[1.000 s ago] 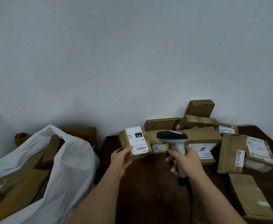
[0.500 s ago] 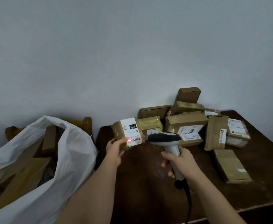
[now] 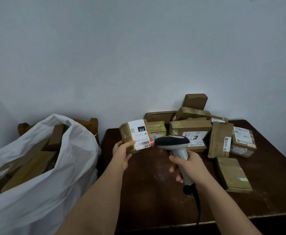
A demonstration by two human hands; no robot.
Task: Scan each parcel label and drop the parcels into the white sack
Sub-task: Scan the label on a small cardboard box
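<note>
My left hand [image 3: 122, 152] grips one parcel [image 3: 135, 135]; my right hand [image 3: 188, 164] clasps one scanner [image 3: 174, 145], touching its label [image 3: 139, 133]. One white sack [image 3: 42, 167] gapes left.

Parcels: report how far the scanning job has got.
Done: several brown cardboard parcels already lie in the white plastic sack. In hand: the left hand holds a taped labelled box while the right hand aims the grey handheld scanner, red light on its barcode. Left: the box pile on the dark wooden table.

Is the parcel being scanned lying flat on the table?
No, the left hand holds the parcel up above the table, facing the scanner.
</note>
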